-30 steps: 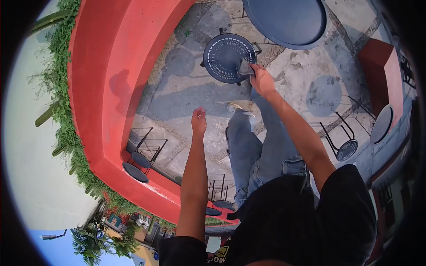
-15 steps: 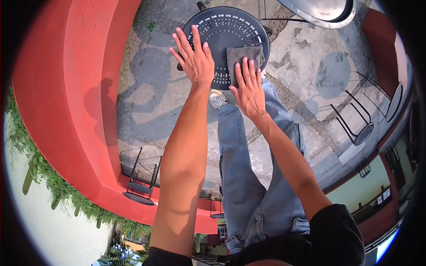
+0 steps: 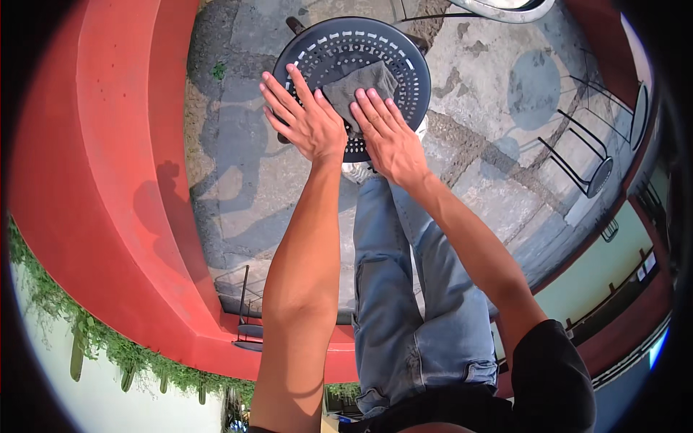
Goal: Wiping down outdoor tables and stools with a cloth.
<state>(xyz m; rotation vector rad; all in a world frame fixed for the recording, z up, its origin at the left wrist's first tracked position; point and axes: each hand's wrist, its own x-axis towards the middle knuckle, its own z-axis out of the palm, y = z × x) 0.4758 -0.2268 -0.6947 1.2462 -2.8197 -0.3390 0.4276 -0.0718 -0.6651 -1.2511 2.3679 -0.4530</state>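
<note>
A round black metal seat (image 3: 409,85) with rows of punched holes stands in front of me. A folded grey cloth (image 3: 372,76) lies across its middle. My right hand (image 3: 386,137) rests flat on the cloth's lower part, fingers extended. Just left of it, my left hand (image 3: 307,123) is spread over the seat's left side, thumb beside the cloth; whether those fingers touch the metal I cannot tell. My jeans and part of a shoe show below the seat.
A round metal tabletop (image 3: 514,14) is at the top edge. Black chairs (image 3: 599,175) stand at the right and at the lower left. A curved red wall (image 3: 115,180), edged with plants, runs along the left. Cracked stone paving (image 3: 469,187) lies underfoot.
My left hand has risen from low beside my legs onto the seat, fingers spreading. The cloth, first pinched in my right hand, lay flat under it and has since slid left to the middle.
</note>
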